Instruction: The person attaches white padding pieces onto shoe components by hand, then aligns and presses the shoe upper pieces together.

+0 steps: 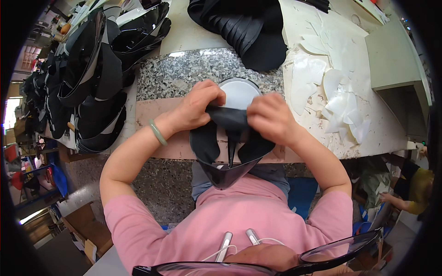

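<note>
A black shoe upper (206,143) lies at the near edge of the table, its glossy pointed end toward me. My left hand (199,103) is closed on the left end of its dark folded band, thumb and fingers pinched together. On the right end of the same band, my right hand (272,117) is closed too, its curled fingers slightly blurred. Just beyond the band, between both hands, shows a pale rounded piece (240,90) with a dark rim; I cannot tell whether it is joined to the upper.
Black shoe uppers (85,60) are piled at the left. A fanned stack of black pieces (239,30) lies at the back on a speckled stone slab (170,73). White cut pieces (340,99) are scattered at the right, beside a pale box (396,55). A person (414,191) is at the far right.
</note>
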Demonstrator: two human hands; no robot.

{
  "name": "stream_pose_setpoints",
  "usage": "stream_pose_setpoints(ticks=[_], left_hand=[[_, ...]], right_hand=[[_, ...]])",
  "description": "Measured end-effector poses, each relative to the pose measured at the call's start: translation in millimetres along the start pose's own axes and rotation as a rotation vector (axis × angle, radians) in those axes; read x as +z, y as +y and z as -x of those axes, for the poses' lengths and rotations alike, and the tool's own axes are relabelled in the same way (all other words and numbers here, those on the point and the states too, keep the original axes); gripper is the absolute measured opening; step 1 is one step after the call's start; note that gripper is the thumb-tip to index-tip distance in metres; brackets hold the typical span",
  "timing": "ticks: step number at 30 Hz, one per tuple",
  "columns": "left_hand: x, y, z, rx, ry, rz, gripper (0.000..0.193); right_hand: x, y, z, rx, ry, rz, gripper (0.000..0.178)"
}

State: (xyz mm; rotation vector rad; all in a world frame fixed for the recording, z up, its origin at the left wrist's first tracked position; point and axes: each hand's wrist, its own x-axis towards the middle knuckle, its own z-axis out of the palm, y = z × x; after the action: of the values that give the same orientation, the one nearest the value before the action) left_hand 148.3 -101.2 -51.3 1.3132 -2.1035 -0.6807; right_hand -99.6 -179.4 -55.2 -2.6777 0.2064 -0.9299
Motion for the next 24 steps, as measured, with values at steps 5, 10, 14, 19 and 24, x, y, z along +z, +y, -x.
stream_pose_setpoints(ticks=[5,10,14,19,24], left_hand=[[3.8,7.8,2.0,0.032,0.042,-0.072,0.037],[7.6,8.5,3.3,0.043,0.184,-0.116,0.027],[12.3,8.2,6.2,0.000,0.219,-0.098,0.027],[21.9,9.7,2.9,-0.053,0.356,-0.141,0.024],[10.2,11.4,7.6,0.371,0.087,-0.593,0.034]], right_hand=[[7.9,1.2,-1.3,0.214,-0.016,-0.187,0.036],[19.5,2.7,-14.8,0.406,-0.065,-0.211,0.033],[22.7,6.1,-11.1,0.289,-0.049,0.024,0.026],[31.7,14.5,-18.3,0.386,0.096,0.215,0.018],[31.6,20.6,-17.8,0.449,0.123,0.289,0.016]])
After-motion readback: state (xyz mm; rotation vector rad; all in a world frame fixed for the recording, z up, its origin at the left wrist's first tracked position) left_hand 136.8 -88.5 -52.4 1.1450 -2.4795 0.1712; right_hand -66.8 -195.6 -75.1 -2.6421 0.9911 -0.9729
